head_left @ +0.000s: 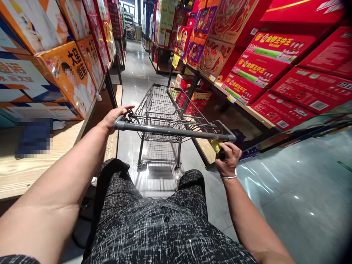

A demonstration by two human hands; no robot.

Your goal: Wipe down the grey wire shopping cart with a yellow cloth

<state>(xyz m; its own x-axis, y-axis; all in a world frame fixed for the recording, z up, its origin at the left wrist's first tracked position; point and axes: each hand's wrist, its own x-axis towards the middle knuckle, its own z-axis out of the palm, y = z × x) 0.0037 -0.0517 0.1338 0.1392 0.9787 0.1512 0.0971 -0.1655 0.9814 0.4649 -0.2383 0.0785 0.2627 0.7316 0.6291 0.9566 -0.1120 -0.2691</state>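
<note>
Reaching forward from the lower left with the arm nearly straight; gripping the left end of the handle with the left hand, with fingers curled over the corner. Reaching forward on the right as well, with a pale bracelet around the wrist; closed, with bent fingers, in the right hand around a yellow-and-dark piece just below the handle's right end. Impossible to tell from here: part of the cart or separate.

Facing a shopping cart straight ahead, on the shiny grey floor of the aisle. Made of dark wire mesh, narrowing toward the far end, with crossing wire bars near the smooth grey handle. Tipped slightly down to the right along that handle. Carried on thin legs. Flanked by orange boxes on the left and stacked red boxes on the right.
</note>
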